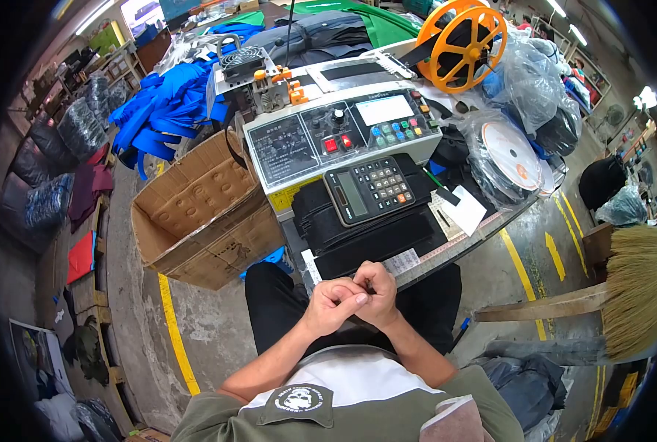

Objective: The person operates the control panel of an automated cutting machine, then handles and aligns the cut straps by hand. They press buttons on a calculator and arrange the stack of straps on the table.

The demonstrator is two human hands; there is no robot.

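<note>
My left hand (333, 304) and my right hand (379, 296) meet over my lap, just in front of the table edge. The fingers of both are curled and pressed together, touching each other. Whatever they may pinch is hidden or too small to make out. Beyond them, a stack of black fabric strips (376, 239) lies on the table, with a calculator (369, 190) resting on top. Behind it stands a strip-cutting machine (284, 151) with red switches, coloured buttons and a small lit screen (384, 110).
Left of the machine is an open cardboard box (221, 247), with heaped blue strips (159, 110) behind. An orange reel (467, 46) stands at the back right, near a plastic-wrapped roll (511, 156). A white paper tag (465, 214) lies on the table. A broom (630, 295) juts in from the right.
</note>
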